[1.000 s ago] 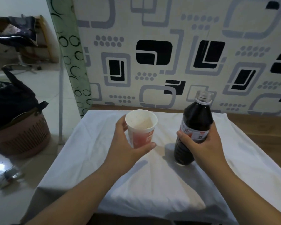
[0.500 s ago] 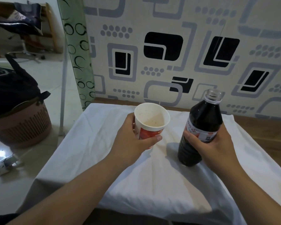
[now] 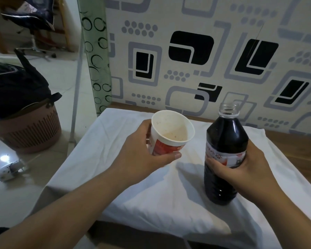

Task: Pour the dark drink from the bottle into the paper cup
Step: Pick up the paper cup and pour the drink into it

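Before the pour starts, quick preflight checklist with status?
1. Bottle cap off: ok, neck is open.
2. Right hand wrapped around the bottle at the label: ok.
3. Left hand gripping the paper cup: ok.
4. Cup mouth facing the bottle: ok, tilted toward it.
5. Cup empty: ok, only specks inside.
6. Bottle neck over the cup: not ok, bottle upright beside it on the white cloth.
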Demonstrator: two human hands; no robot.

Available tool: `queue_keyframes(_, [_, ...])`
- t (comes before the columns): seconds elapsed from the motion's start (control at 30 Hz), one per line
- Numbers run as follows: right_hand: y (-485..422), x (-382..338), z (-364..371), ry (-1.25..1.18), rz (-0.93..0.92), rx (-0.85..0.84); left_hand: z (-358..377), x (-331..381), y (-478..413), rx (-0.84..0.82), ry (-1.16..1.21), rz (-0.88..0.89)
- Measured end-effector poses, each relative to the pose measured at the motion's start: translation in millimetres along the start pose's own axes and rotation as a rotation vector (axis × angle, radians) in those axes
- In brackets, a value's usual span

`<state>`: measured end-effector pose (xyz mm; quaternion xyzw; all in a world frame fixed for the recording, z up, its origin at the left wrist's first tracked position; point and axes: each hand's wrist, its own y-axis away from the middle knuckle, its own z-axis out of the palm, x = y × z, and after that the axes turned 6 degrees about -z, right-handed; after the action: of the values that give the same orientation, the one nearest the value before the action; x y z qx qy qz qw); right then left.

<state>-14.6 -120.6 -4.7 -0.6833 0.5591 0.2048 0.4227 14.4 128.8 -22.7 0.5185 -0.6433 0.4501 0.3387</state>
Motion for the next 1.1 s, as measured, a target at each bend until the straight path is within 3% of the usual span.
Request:
queue_keyframes(0.73, [14.6,-28.2,-6.0,0.108,-0.009,-0.386,-16.6,0.3,10.9,0.000,-0.089,0.067])
queue_keyframes(1.1, [15.6,-34.2,-15.1,0.094,-0.071,-0.450,-12.6,-2.5,16.5,-0.043,-0.139,0.045])
